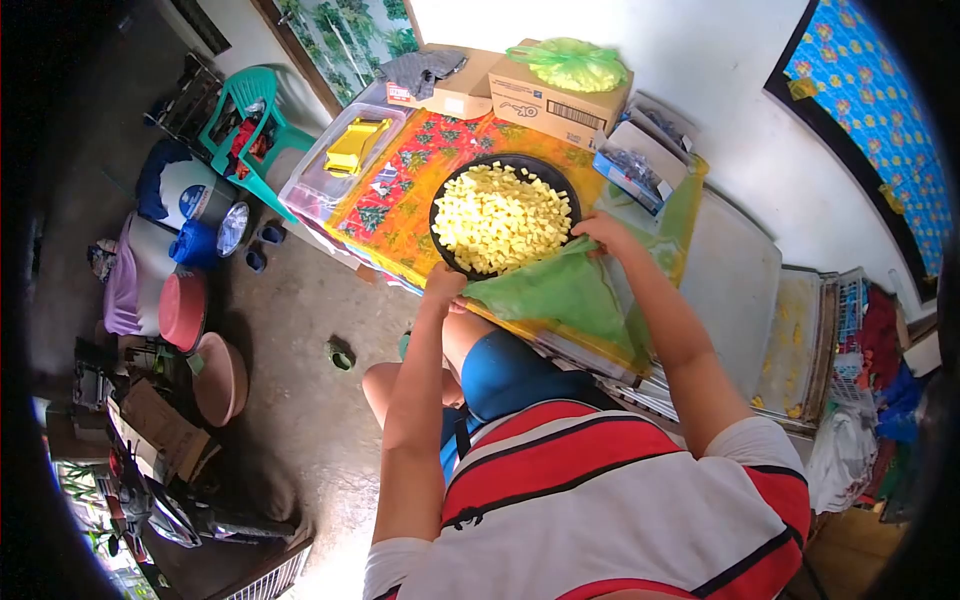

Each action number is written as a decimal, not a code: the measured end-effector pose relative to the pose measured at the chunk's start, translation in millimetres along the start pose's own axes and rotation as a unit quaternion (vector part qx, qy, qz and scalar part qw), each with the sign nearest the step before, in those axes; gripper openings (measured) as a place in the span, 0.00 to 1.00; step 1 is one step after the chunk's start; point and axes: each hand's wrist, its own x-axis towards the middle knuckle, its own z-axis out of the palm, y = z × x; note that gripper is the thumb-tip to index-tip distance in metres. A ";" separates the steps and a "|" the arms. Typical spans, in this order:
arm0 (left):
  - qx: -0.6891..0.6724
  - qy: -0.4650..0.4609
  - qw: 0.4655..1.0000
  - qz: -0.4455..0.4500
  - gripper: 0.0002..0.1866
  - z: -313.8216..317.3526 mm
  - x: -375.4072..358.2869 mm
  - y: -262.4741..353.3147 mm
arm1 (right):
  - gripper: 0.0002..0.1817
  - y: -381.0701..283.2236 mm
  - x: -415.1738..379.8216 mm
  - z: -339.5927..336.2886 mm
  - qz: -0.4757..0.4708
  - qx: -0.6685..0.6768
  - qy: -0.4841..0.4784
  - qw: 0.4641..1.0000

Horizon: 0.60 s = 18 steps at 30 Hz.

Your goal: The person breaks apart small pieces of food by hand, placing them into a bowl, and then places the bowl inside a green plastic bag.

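Note:
A round black tray (437, 213) heaped with pale yellow cubes (500, 215) rests on the table's red and orange patterned cover (375, 215). A thin green plastic sheet or bag (560, 290) spreads along the tray's near right side. My left hand (446, 283) is closed at the tray's near edge, by the left end of the green plastic. At the tray's right edge, my right hand (603, 232) is closed around the plastic's upper corner. The fingertips of both hands are too small to make out fully.
Cardboard boxes (545, 105), one under a green bag (575, 65), stand at the table's back. A small open box (640, 165) is at the right. A clear container (335, 185) holds a yellow object (357, 146). A green chair (250, 125) stands left.

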 end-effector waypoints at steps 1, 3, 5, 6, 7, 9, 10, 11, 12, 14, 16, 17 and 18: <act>-0.003 -0.009 1.000 -0.004 0.13 -2.4 1.9 0.5 | 0.21 2.2 4.3 -1.5 0.005 0.011 -0.003 1.000; -0.010 -0.026 1.000 -0.013 0.13 -7.4 6.3 2.5 | 0.20 4.0 8.3 -5.0 0.009 0.031 -0.019 0.999; -0.064 -0.017 0.997 -0.047 0.10 -7.7 11.4 4.3 | 0.19 4.3 7.7 -4.0 0.010 0.049 -0.045 0.998; -0.090 -0.009 0.994 -0.056 0.09 -7.8 10.8 5.8 | 0.19 4.3 9.5 -2.5 0.010 0.039 -0.044 0.998; -0.116 -0.001 0.991 -0.065 0.09 -7.8 9.9 7.2 | 0.19 3.8 11.9 0.0 0.010 0.029 -0.044 0.999; -0.153 0.001 0.986 -0.073 0.06 -9.1 11.9 6.5 | 0.17 0.3 10.9 3.2 0.019 0.029 -0.050 0.998; -0.170 -0.003 0.982 -0.079 0.05 -10.6 14.9 4.8 | 0.15 -3.8 7.4 2.9 0.028 0.040 -0.055 0.997; -0.188 -0.007 0.978 -0.085 0.05 -11.2 18.2 3.1 | 0.14 -7.0 4.9 1.8 0.036 0.050 -0.061 0.996; -0.188 -0.008 0.978 -0.089 0.07 -11.6 20.3 2.0 | 0.12 -5.1 8.8 -0.3 0.037 0.061 -0.080 0.994; -0.189 -0.008 0.977 -0.096 0.11 -12.4 24.7 -0.7 | 0.10 -2.5 17.5 -2.5 0.039 0.082 -0.120 0.989; -0.206 -0.010 0.974 -0.092 0.11 -12.6 22.1 0.3 | 0.08 -11.8 3.0 -2.5 0.038 0.084 -0.132 0.987; -0.214 -0.010 0.973 -0.089 0.11 -12.8 19.1 1.5 | 0.06 -15.8 -2.8 -2.0 0.037 0.085 -0.138 0.986; -0.217 -0.006 0.972 -0.086 0.09 -12.5 13.6 4.2 | 0.05 -15.8 -0.9 -0.9 0.031 0.081 -0.136 0.987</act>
